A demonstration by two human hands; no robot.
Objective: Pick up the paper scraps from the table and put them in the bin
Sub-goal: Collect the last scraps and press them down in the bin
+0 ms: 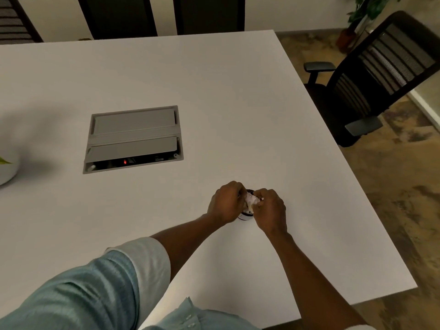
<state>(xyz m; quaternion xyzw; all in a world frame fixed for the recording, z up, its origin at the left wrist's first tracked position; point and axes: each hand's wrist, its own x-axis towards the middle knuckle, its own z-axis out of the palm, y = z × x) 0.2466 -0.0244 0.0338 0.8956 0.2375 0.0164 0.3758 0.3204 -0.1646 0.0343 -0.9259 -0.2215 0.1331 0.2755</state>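
A small round white bin with a dark rim stands on the white table, near its front right part. Crumpled white paper scraps sit at the bin's mouth, between my two hands. My left hand curls around the bin's left side with its fingers on the scraps. My right hand pinches the scraps from the right, directly over the bin. Most of the bin is hidden behind my hands.
A grey cable box with flap lids is set into the table's middle, a red light showing in its gap. A white plant pot stands at the left edge. A black mesh office chair stands off the table's right side.
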